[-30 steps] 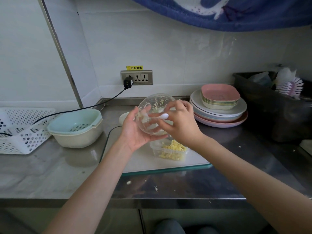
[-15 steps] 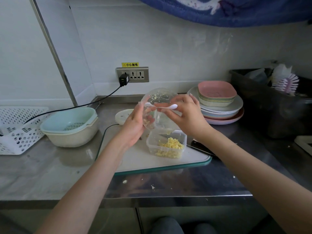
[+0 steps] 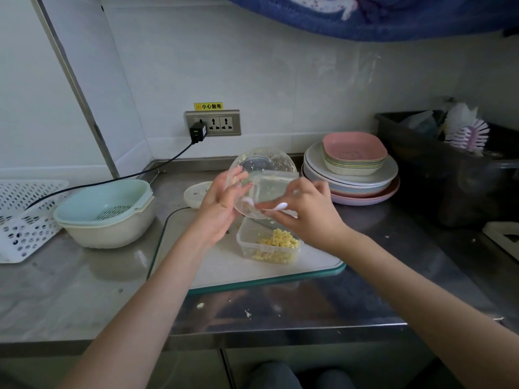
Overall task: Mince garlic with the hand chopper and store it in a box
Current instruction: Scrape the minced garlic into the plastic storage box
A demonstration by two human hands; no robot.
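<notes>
Illumination is soft and diffuse, arriving from my upper left: the white wall tiles (image 3: 266,80) are the brightest surface. The right side falls off sharply; the dark bin (image 3: 449,169) shows almost no detail. The steel counter (image 3: 84,290) carries broad, dull reflections, with the brightest sheen along its front edge. My forearms cast only faint shadows. Wide-angle distortion bends the wall corner strip (image 3: 75,88) and stretches my arms at the bottom corners. The clear chopper bowl (image 3: 266,175) is slightly motion-blurred. Centre focus is acceptable; the edges are softer.
</notes>
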